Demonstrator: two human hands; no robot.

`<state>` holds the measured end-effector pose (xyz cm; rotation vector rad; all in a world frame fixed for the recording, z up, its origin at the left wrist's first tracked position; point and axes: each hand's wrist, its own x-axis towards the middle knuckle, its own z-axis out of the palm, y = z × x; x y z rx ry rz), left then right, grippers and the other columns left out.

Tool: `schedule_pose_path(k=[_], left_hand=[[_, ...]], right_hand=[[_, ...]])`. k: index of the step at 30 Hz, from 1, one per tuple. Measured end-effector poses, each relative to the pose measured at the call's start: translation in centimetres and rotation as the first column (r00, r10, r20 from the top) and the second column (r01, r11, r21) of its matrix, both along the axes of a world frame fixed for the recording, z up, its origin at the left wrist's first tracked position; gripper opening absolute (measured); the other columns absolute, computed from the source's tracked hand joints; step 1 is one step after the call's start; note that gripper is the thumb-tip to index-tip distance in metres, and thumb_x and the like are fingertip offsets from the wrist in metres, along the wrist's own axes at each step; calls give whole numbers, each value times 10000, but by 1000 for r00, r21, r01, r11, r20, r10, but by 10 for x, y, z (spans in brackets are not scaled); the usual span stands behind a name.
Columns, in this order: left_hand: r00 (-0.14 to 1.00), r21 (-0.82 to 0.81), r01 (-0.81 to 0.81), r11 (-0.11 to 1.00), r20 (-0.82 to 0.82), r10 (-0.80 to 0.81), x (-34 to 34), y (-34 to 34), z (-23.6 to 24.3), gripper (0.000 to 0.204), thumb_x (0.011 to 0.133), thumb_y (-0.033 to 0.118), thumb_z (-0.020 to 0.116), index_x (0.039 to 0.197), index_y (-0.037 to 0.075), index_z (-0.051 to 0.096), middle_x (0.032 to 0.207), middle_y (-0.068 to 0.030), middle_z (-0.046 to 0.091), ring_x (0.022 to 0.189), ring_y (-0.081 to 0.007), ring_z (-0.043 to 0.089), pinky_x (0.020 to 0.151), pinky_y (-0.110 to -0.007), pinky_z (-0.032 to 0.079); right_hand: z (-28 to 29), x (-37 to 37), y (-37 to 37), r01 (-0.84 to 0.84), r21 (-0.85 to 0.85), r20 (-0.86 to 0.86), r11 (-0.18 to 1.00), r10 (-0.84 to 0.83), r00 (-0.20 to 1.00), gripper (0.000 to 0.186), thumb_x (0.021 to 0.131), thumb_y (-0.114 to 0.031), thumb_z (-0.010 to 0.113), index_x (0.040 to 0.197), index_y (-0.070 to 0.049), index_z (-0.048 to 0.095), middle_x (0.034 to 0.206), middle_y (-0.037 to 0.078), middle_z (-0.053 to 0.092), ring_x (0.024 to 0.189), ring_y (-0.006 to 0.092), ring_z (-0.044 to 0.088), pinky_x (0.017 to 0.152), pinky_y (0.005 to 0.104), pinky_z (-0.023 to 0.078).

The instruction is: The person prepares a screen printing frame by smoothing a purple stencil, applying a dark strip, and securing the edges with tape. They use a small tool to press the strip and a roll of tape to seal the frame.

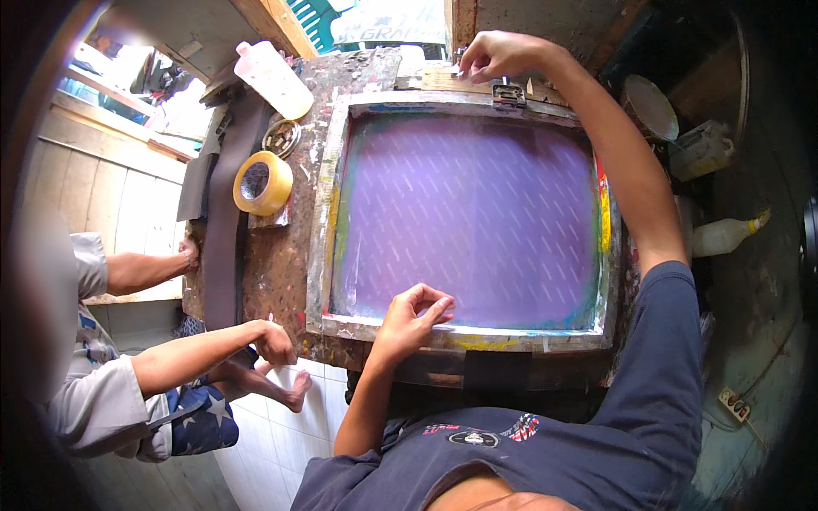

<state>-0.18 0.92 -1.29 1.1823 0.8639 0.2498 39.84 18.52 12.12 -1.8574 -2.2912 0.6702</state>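
Observation:
A screen printing frame (322, 255) with a purple mesh (469, 221) marked by short slanting pale dashes lies flat in front of me. My left hand (412, 318) is at its near edge, thumb and fingers curled together; whatever may be between them is hidden. Stretched across the right side, my right arm brings my right hand (503, 56) to the far edge. Its fingers are bent and pinched beside a metal hinge clamp (509, 95), above a wooden strip (443, 79). I cannot make out what they hold, if anything.
Left of the frame, a roll of yellowish tape (262, 184), a round tin (282, 137) and a pale plastic bottle (274, 81) rest on the paint-stained table (277, 281). Another person (128, 375) is at the left. A white bottle (724, 237) lies at the right.

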Motion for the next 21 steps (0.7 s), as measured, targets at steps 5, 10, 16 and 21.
schedule_pose_path(k=[5, 10, 16, 21], left_hand=[[965, 210, 122, 970, -254, -66, 10, 0, 12, 202, 938, 165, 696, 950, -36, 715, 848, -130, 744, 796, -168, 713, 766, -312, 564], [921, 275, 275, 921, -352, -170, 18, 2, 24, 189, 893, 160, 722, 982, -5, 748, 845, -161, 745, 750, -185, 721, 722, -321, 555], [914, 165, 267, 950, -355, -195, 16, 5, 16, 173, 881, 126, 716, 976, -12, 759, 847, -143, 757, 740, -174, 722, 723, -318, 562], [898, 112, 305, 946, -363, -247, 15, 10, 31, 252, 935, 229, 683, 954, -7, 770, 783, -70, 743, 708, -92, 628, 671, -287, 513]], right_hand=[[-60, 7, 31, 81, 15, 81, 997, -81, 993, 446, 768, -166, 823, 1192, -67, 725, 936, 108, 743, 805, 185, 670, 727, 347, 536], [-89, 18, 39, 48, -42, -93, 998, -52, 994, 500, 737, -133, 853, 1198, -39, 684, 863, 77, 748, 736, 162, 684, 694, 339, 541], [-77, 20, 30, -50, -4, -21, 999, 50, 999, 263, 791, -303, 792, 886, -59, 768, 799, 84, 737, 722, 200, 680, 654, 347, 542], [-86, 28, 32, -36, -60, -72, 998, 31, 997, 253, 817, -283, 776, 914, -51, 747, 839, 74, 741, 745, 182, 680, 668, 343, 544]])
